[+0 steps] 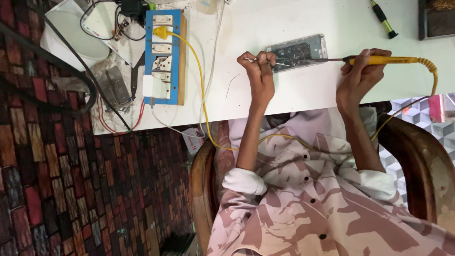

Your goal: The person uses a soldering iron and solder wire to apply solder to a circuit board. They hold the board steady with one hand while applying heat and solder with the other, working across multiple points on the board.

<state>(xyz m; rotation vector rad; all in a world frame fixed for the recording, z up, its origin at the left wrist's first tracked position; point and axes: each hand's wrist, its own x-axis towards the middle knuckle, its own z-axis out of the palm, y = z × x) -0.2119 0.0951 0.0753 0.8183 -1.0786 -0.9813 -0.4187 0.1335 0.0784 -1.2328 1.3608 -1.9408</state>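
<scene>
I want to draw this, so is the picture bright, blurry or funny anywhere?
Head view: even, soft light, the white table very bright and almost washed out, hardly any shadows; left hand holding tweezers and right hand holding the yellow soldering iron look fairly sharp over the opened phone; the brick-pattern floor is darker, and edges look slightly stretched.

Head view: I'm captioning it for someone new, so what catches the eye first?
The yellow soldering iron in the right hand, its tip on the opened phone mid-table. The left hand holds tweezers at the phone's left edge. Further left lies a blue switchboard with a yellow plug.
</scene>
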